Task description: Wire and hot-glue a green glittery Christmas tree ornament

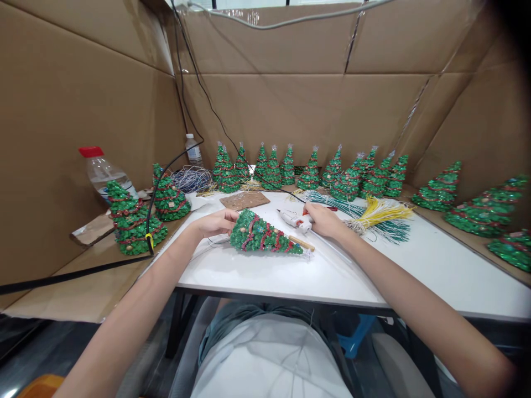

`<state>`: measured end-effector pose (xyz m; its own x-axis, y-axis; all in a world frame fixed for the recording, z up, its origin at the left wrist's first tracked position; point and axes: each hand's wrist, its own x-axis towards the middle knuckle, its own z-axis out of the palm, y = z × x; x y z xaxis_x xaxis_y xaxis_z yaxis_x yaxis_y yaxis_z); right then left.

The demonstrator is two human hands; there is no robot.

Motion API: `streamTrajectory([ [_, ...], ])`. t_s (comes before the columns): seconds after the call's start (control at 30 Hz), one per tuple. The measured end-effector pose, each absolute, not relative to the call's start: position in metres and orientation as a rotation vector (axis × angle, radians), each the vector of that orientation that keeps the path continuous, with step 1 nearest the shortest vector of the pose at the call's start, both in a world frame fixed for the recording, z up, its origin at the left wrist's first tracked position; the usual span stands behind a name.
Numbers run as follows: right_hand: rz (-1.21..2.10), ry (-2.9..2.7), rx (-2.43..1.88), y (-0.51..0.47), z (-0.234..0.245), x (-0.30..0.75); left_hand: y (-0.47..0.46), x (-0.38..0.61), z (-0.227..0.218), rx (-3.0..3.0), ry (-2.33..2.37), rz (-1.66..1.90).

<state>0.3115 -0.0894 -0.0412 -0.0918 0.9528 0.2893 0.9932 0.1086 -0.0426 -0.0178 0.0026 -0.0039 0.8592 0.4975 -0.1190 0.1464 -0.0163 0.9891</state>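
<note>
A small green tinsel Christmas tree (265,235) lies on its side on the white table (265,273), its base to the left and its silvery star tip to the right. At the base end, my left hand (216,223) is closed on the rim, with the fingertips partly hidden behind it. My right hand (324,221) is wrapped round a white and red hot glue gun (299,221), whose nozzle points left toward the tree. A tan stick (302,243) rests beside the tree's upper part, close below the gun.
Several finished-looking trees (272,170) stand along the back, left and right. Behind the gun lie bundles of yellow wires (384,213) and green wires (338,203). A brown board (244,200), bottles (108,174) and a hanging black cable (207,102) are around; cardboard walls (265,105) enclose the table.
</note>
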Motion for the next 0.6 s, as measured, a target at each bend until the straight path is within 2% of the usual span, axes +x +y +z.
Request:
streamTrajectory([
  [0.6,-0.241,-2.149,-1.925,-0.0897,-0.0415,0.3118,0.0020,-0.0178,-0.0029,1.583,0.534,0.280],
])
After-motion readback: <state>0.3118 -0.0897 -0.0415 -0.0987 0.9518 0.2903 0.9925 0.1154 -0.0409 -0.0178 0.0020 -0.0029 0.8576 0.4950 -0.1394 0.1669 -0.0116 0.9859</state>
